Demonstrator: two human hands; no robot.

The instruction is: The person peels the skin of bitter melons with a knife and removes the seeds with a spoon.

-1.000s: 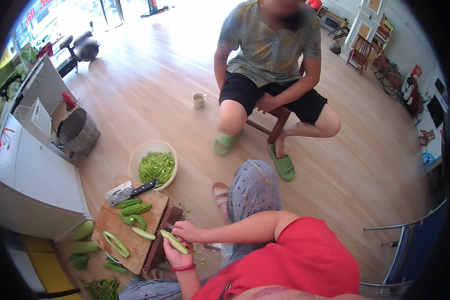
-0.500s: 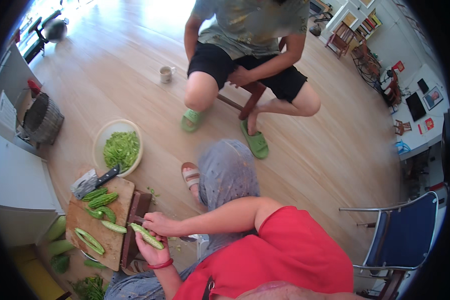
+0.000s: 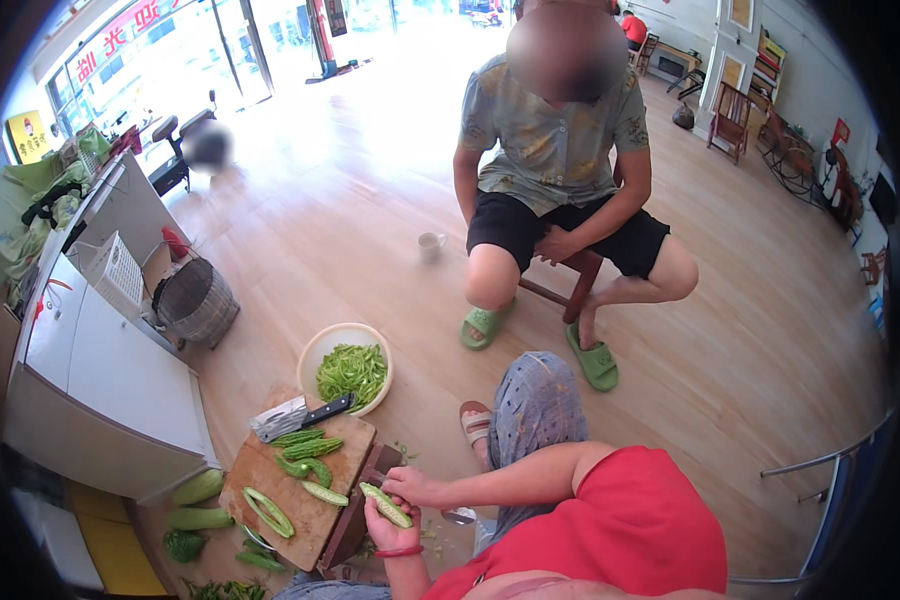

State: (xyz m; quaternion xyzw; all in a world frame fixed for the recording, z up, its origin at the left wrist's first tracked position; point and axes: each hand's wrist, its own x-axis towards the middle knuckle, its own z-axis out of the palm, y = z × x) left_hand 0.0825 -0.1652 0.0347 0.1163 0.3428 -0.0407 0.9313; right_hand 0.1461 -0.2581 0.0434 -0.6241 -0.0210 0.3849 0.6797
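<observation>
A halved bitter melon point(image 3: 386, 506), its pale inside showing, rests in my left hand point(image 3: 390, 532), whose fingers are closed round it. My right hand point(image 3: 417, 487) meets its upper end, closed on a metal spoon point(image 3: 460, 516); the bowl sticks out below the wrist. To the left is a wooden cutting board point(image 3: 345, 440) on a brown stool point(image 3: 350, 535). Hollowed melon halves point(image 3: 270, 512), another half point(image 3: 325, 493) and several bumpy green bitter melons point(image 3: 312, 447) lie there. A cleaver point(image 3: 305, 417) with a black handle lies across the board's far edge.
Beyond the board stands a pale basin point(image 3: 382, 348) of sliced green melon. Pale green gourds point(image 3: 198, 519) and other greens lie left of the stool. A person point(image 3: 560, 170) sits opposite in green slippers, beside a mug point(image 3: 431, 247). A blue chair point(image 3: 838, 505) stands at right.
The view has tilted up and turned left, so the scene sits lower and further right. Both hands keep hold of the melon half and the spoon, with little visible movement.
</observation>
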